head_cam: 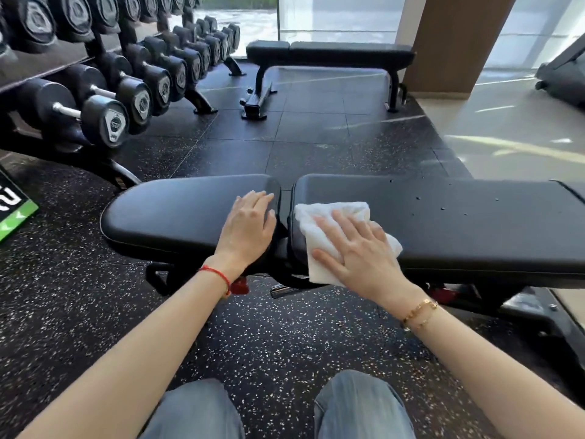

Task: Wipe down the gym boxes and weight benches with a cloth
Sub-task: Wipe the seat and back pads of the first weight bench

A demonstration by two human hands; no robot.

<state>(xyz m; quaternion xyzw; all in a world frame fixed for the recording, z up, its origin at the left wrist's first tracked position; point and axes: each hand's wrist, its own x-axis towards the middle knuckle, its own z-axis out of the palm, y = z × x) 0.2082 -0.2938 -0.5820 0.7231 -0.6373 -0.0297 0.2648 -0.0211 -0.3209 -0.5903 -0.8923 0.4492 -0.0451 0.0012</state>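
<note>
Light: bright daylight, coming in from the big windows [342, 17] at twelve o'clock.
Glare: the pale floor [512, 122] at two o'clock shines almost white, with thin bright streaks across it.
Shine: the near black bench [474, 217] has a soft glow along its top, and small wet drops show on it.
Shadows: soft and dark under that bench and under the dumbbell rack [95, 99] at ten o'clock.
Sharpness: the white cloth [323, 245] and both hands look clear; the far bench [329, 53] is a little soft.
Edges: the wide lens bends things, so the arms look stretched at five and seven o'clock.
</note>
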